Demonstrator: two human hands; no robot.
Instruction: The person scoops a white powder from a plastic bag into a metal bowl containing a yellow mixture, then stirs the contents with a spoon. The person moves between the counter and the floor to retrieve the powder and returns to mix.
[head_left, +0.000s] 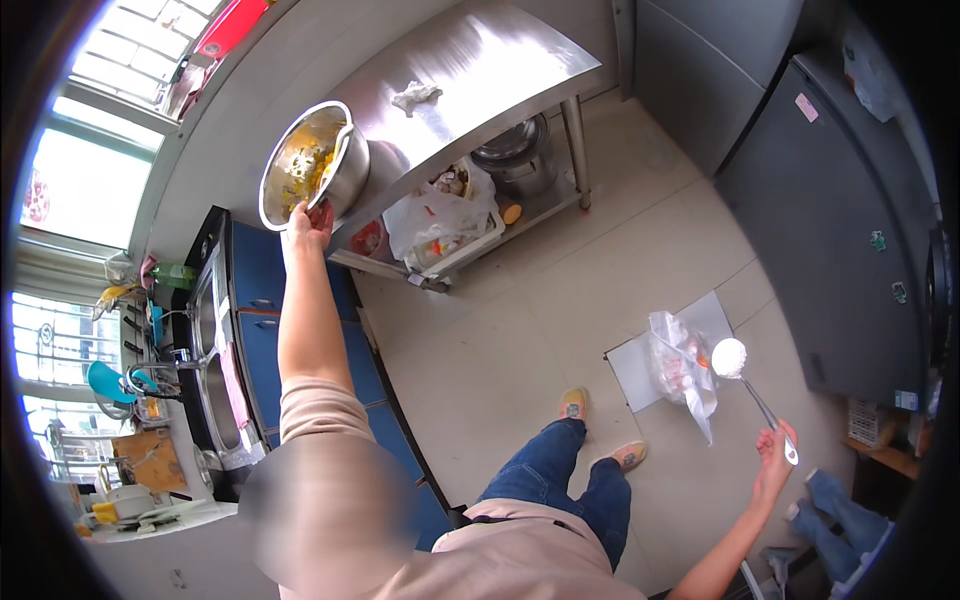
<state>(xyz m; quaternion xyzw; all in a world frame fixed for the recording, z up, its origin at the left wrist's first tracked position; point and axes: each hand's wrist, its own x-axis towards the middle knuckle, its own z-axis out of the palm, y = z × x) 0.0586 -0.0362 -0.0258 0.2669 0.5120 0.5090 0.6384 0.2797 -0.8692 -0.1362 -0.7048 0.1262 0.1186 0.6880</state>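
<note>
My left hand (307, 225) grips the near rim of a stainless steel mixing bowl (352, 169), which is tilted by the left end of the steel worktable (480, 67). Yellow and green chopped food (307, 169) lies in the bowl, and a pale utensil handle leans at its inner right wall. Whether the bowl rests on the table cannot be told. Out to the right, my right hand (772, 454) holds the handle of a metal serving spoon (761, 405). White powder (729, 358) is heaped in the spoon's bowl.
A crumpled whitish cloth (416, 97) lies on the worktable; a lidded steel pot (517, 146) and bagged food (442, 210) sit beneath. A plastic bag (679, 360) is on a pale square panel (709, 315). Left is a double sink (214, 375); right, a dark refrigerator (817, 225) and a person's legs (840, 517).
</note>
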